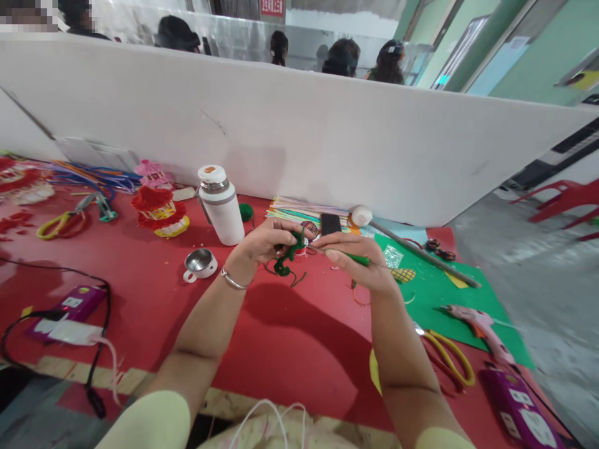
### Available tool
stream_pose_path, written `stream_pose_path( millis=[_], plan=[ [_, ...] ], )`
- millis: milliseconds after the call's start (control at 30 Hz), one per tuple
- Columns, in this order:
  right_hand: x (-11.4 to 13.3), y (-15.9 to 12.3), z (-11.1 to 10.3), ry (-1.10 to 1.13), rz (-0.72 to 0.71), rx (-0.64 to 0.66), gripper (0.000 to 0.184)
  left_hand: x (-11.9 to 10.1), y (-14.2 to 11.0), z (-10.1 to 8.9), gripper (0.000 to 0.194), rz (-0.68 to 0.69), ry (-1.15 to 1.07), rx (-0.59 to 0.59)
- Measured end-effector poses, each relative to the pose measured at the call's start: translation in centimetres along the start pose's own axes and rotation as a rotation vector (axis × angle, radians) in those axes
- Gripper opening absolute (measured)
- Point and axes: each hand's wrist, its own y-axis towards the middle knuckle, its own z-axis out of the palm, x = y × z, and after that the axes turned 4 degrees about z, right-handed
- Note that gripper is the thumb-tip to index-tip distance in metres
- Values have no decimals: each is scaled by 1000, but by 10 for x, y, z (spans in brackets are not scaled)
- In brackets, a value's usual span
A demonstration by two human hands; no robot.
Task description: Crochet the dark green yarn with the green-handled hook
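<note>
A white partition (299, 131) stands along the far edge of the red worktop (281, 374). On the worktop's right side lies a green sheet (491, 290). A white bottle (224, 215) stands upright near the partition, left of centre. A pink glue gun (484, 330) lies across the sheet's near edge. The left hand (264, 243) and right hand (360, 255) are close together above the middle of the worktop. Yellow-handled scissors (452, 358) lie beside the right forearm, which partly hides them. A small metal-lined cup (200, 265) sits just in front of the bottle. The right hand's fingers are clamped on a green-handled hook (355, 257), its metal shaft pointing left. The left hand's fingers pinch the green yarn piece (283, 265), which hangs below them; whether the hook's tip is through a loop cannot be told.
</note>
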Motion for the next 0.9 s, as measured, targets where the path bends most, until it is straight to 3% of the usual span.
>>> stream_pose_path(
  millis=[167, 233, 400, 500, 667, 767, 900],
  plan=[
    [-26, 3, 15, 477, 224, -117, 23, 2, -1, 11, 22, 187, 40, -93],
    [-35, 6, 22, 571, 275, -146, 29, 5, 1, 18, 20, 232, 80, -150],
    [-41, 9, 39, 436, 265, -340, 36, 9, 6, 37, 11, 375, 175, -278],
    [-39, 6, 42, 341, 259, -398, 35, 7, 5, 40, 15, 371, 95, -275],
    [-37, 4, 39, 377, 264, -434, 37, 5, 4, 38, 37, 253, -152, -176],
    [-37, 7, 38, 471, 291, -436, 37, 5, 5, 40, 35, 250, -196, -242],
    [-38, 7, 35, 421, 265, -412, 35, 9, 6, 44, 36, 265, -162, -297]
  ],
)
